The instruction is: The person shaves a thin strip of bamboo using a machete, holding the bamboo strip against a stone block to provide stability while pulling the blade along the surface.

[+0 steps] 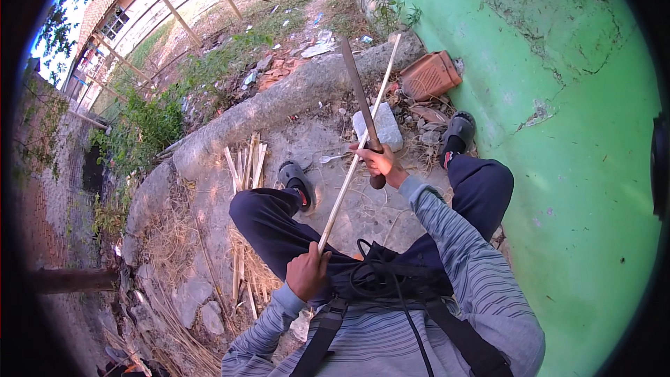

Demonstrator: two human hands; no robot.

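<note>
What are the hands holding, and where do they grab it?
The left hand grips the near end of a long pale stick. The right hand holds a long knife by its handle.

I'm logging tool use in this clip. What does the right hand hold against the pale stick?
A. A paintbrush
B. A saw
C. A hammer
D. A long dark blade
D: the right hand grips the handle of a long dark blade laid against the pale stick, whose lower end the left hand holds.
</note>
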